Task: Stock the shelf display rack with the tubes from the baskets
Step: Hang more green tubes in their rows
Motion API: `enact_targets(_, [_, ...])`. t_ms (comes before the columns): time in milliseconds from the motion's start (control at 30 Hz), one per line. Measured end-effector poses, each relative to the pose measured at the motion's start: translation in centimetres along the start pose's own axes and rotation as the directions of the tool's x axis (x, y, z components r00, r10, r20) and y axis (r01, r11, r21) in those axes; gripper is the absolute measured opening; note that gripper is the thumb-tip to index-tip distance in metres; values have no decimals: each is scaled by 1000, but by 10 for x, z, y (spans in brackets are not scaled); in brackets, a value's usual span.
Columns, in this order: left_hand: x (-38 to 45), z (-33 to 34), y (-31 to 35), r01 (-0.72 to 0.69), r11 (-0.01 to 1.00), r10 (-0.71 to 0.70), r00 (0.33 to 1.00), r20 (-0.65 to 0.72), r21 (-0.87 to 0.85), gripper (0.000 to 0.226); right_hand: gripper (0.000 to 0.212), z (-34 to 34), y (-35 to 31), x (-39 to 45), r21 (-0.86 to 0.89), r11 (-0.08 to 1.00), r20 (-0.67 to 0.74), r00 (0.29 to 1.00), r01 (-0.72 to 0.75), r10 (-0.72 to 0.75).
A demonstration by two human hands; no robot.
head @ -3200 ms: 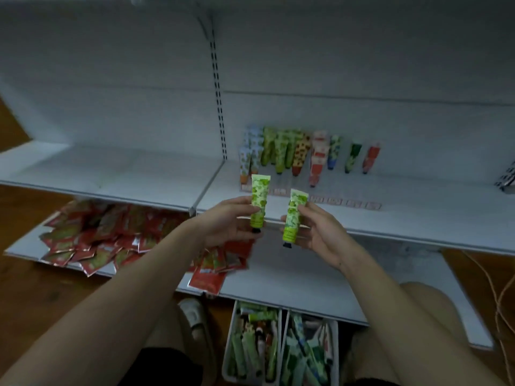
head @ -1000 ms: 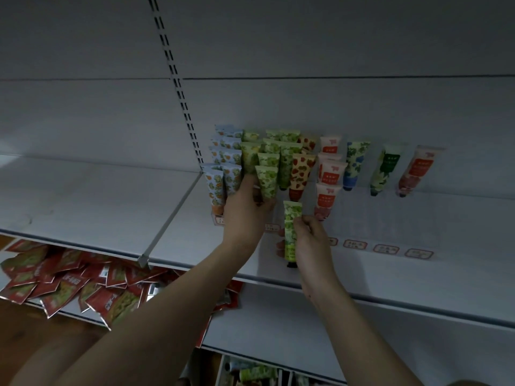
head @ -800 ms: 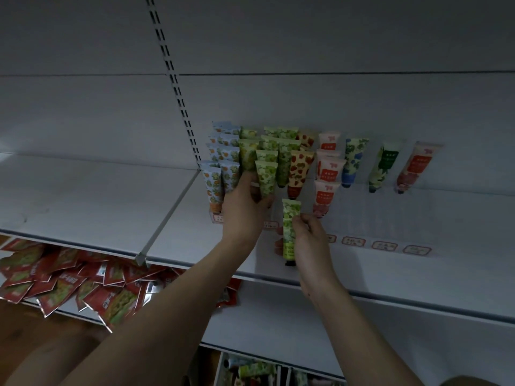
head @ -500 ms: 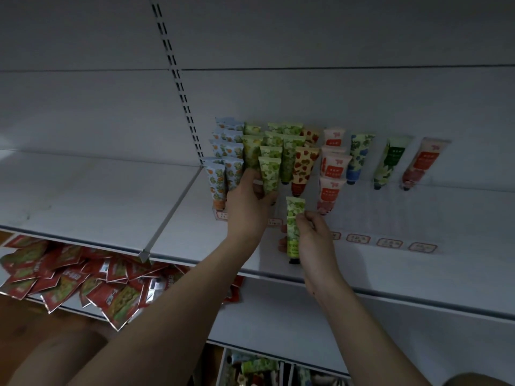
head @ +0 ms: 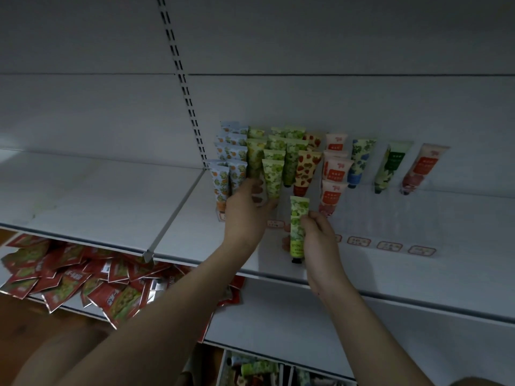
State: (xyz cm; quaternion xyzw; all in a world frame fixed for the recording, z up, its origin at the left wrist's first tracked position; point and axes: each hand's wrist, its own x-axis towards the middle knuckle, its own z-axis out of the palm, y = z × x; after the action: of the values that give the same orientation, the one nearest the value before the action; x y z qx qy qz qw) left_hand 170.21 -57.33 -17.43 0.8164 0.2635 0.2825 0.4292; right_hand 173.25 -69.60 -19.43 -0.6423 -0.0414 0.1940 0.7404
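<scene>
While the left hand grips the front green tube in the rack, the right hand pinches one green tube upright, cap toward six o'clock, above the shelf; roughly twenty tubes stand displayed.

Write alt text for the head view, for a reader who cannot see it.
A left hand sets a green tube into rows of upright tubes on a white shelf, while the right hand holds another green tube upright in front. Red packets lie on the shelf below.
</scene>
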Motion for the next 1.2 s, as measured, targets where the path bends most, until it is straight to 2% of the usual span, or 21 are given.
enact_targets(67, [-15, -1, -1, -64, 998, 62, 996, -65, -26, 23, 20, 0, -2, -1, 21, 999, -10, 999, 36, -36])
enact_targets(133, [-29, -3, 1, -87, 991, 83, 996, -35, -106, 11, 17, 2, -5, -1, 11, 995, -20, 995, 101, -101])
enact_targets(233, [-44, -4, 1, -116, 978, 142, 980, 142, -173, 19, 17, 4, -8, -1, 6, 982, -10, 982, 188, -188])
enact_targets(300, [-47, -5, -4, -141, 973, 171, 971, 166, -181, 29, 19, 5, -9, -2, -1, 971, 1, 971, 239, -239])
enact_targets(400, [-43, -5, -15, -169, 978, 181, 979, 96, -119, 40, 21, 7, -10, -3, 28, 961, 33, 961, 274, -275])
enact_targets(567, [-39, -8, -12, -168, 985, 167, 986, -9, -43, 33, 21, 11, -6, 5, 15, 968, 82, 965, 249, -249])
enact_targets(633, [-35, -9, -8, -126, 989, 122, 991, -47, -72, 31, 17, 8, -3, 8, -59, 966, 66, 966, 253, -249])
enact_targets(700, [-29, -11, -4, -50, 991, 39, 995, -94, -124, 29, 17, 2, 3, 8, -311, 894, 70, 946, 323, -318])
enact_targets(800, [-19, -11, -3, 29, 982, -52, 991, -120, -186, 30, 29, -8, 13, 7, -601, 681, 150, 896, 419, -418])
enact_targets(933, [-12, -4, -2, 45, 984, -68, 988, -137, -170, 33, 36, -9, 22, 4, -696, 523, 230, 843, 491, -486])
enact_targets(1200, [-10, 5, -9, 55, 990, -70, 991, -113, -127, 35, 43, -14, 31, 6, -731, 443, 273, 818, 518, -506])
